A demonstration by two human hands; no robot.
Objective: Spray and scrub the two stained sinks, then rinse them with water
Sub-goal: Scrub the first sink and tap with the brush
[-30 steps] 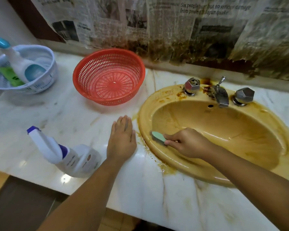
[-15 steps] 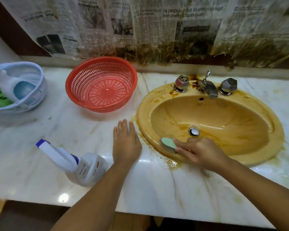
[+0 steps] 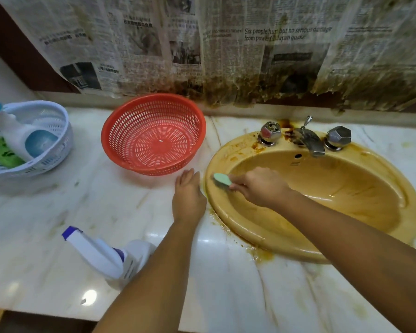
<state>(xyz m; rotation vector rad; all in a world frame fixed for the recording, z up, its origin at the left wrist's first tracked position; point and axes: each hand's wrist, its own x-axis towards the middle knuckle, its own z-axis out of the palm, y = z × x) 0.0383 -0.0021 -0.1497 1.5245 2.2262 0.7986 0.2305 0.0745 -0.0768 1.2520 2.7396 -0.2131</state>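
Marble counter (image 3: 58, 212) under stained newspaper (image 3: 226, 56). The right hand (image 3: 259, 186) grips the brush (image 3: 222, 180) on the sink (image 3: 250, 239)'s left rim. The left hand (image 3: 187, 195) lies flat beside it, fingers straight, red basket (image 3: 154, 135) just behind, spray bottle (image 3: 111, 255) near the forearm.

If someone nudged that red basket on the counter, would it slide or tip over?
The red basket is probably light: thin plastic mesh, nothing inside. It would likely slide easily on the glossy counter. Its wide, low bowl shape makes tipping unlikely.

Stained newspaper (image 3: 226, 44) above marble counter (image 3: 58, 207)
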